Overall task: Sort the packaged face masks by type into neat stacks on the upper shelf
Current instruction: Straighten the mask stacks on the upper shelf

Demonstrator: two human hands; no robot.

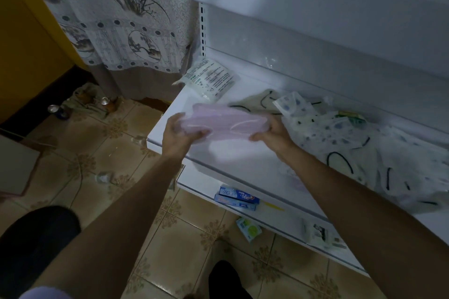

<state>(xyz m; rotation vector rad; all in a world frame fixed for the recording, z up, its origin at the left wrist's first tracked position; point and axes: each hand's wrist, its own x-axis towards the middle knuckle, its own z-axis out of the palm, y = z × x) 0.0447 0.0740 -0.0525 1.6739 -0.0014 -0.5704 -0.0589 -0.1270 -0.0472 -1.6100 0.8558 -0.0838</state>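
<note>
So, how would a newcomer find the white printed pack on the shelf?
Take the white shelf and follow it to its far left corner, by the patterned curtain. The white pack there carries dense printed text, unlike the pink pack and the blue-dotted packs.

Dim, bluish light throughout. At right, a white shelving unit (315,51) with a plain back panel and a slotted upright (202,29) on its left edge. Just left of the unit, a pale curtain (116,31) printed with inky branches and a dotted border. Farther left of the unit, a yellow panel (24,43). Below and left of the unit, glossy beige floor tiles (97,153) with floral motifs, a crumpled cloth (90,102) and small tins lying there.
</note>
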